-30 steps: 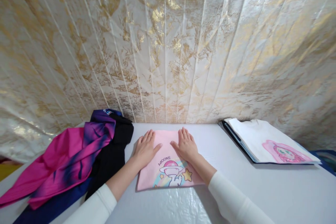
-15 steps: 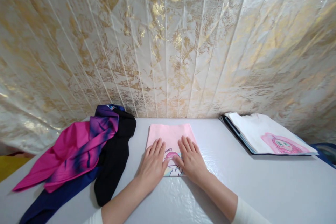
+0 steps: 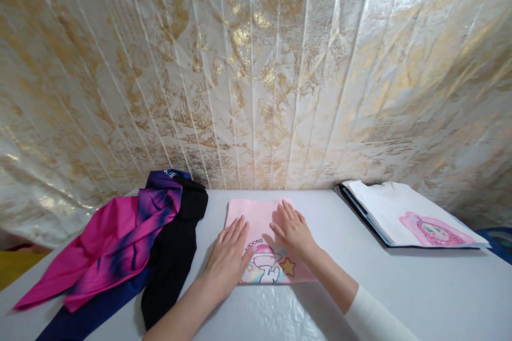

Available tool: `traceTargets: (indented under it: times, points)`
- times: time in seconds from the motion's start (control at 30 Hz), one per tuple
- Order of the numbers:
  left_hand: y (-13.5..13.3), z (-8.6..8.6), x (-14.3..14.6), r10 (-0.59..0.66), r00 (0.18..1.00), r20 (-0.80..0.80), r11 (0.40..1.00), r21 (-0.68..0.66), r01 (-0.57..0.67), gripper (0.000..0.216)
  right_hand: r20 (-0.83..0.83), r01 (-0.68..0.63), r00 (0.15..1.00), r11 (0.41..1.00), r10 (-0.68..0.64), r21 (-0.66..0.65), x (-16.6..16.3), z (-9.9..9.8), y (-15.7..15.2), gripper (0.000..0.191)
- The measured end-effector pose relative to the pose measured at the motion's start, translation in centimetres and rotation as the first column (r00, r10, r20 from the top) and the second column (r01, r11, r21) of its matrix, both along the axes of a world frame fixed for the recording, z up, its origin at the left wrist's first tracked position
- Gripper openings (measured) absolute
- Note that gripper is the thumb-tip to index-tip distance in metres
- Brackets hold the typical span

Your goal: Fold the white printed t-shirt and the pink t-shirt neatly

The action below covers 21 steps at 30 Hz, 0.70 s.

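Observation:
A folded pink T-shirt (image 3: 260, 218) with a cartoon print lies flat on the white table (image 3: 400, 287), near the wall. My left hand (image 3: 229, 256) rests flat on its left side, fingers stretched out. My right hand (image 3: 295, 230) lies flat on its right half, fingers spread and pointing toward the wall. Neither hand grips anything.
A loose heap of magenta, purple, navy and black clothes (image 3: 120, 240) lies at the left of the table. A stack of folded shirts (image 3: 408, 216), white on top with a pink print, sits at the right. A gold-patterned sheet (image 3: 256, 74) hangs as the back wall.
My right hand slid farther up and to the right over the pink shirt, uncovering the print. My left hand shifted slightly left along the shirt's side.

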<state>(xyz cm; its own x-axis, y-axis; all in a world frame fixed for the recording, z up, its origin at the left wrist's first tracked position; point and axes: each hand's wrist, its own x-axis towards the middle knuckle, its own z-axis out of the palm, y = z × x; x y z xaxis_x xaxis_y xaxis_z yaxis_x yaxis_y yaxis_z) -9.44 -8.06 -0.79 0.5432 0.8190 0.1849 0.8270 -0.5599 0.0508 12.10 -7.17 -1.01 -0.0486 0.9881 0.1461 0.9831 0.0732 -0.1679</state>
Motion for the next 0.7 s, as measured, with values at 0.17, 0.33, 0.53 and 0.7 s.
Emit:
traceTargets:
  times: [0.17, 0.33, 0.53, 0.7]
  points:
    - [5.1, 0.2, 1.9, 0.170, 0.985, -0.032, 0.985, -0.005, -0.170, 0.060, 0.014, 0.027, 1.000, 0.999, -0.027, 0.029, 0.1, -0.5, 3.2, 0.063]
    - [7.2, -1.5, 2.6, 0.225, 0.974, -0.002, 0.974, 0.000, -0.225, 0.065, -0.009, 0.013, 1.000, 1.000, -0.013, 0.018, 0.2, -2.2, 3.9, 0.070]
    - [5.8, -0.5, 1.8, 0.196, 0.981, 0.007, 0.981, -0.007, -0.196, 0.061, -0.132, 0.030, 0.991, 0.998, -0.023, 0.047, 1.7, -2.5, 4.4, 0.062]
    - [-1.6, 1.4, 3.3, -0.073, 0.986, 0.150, 0.991, -0.101, 0.088, 0.053, -0.210, 0.238, 0.953, 0.969, -0.220, 0.066, 4.6, -1.4, 5.4, 0.043]
